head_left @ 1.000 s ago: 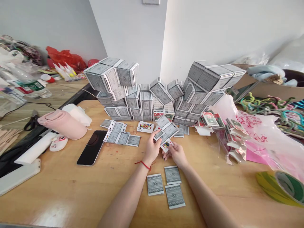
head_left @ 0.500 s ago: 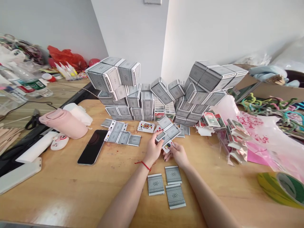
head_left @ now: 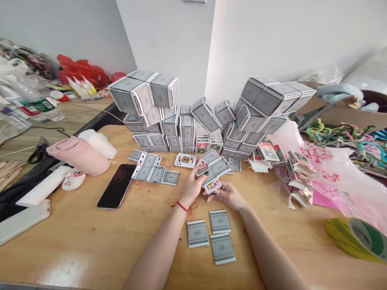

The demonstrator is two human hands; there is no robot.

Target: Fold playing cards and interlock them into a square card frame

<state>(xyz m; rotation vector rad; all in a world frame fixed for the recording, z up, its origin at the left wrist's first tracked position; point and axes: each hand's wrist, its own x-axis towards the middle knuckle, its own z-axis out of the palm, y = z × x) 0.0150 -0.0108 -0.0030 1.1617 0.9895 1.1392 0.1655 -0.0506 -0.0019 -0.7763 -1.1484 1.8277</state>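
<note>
Just below the frame's centre, the joined cards (head_left: 216, 168) are pinched at their left edge by the left hand (head_left: 194, 186), which is nearer, and they extend to its upper right. Their picture-side flap (head_left: 212, 185) points down toward the half-open right hand (head_left: 230, 196); whether it grips, I cannot tell. Behind stand stacked card blocks (head_left: 187, 128).

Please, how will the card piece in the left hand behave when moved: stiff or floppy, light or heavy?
The card piece is probably light, since its visible parts look thin. It may flex where its cards overlap. The face card jutting toward the right hand could bend first if pushed.
</note>
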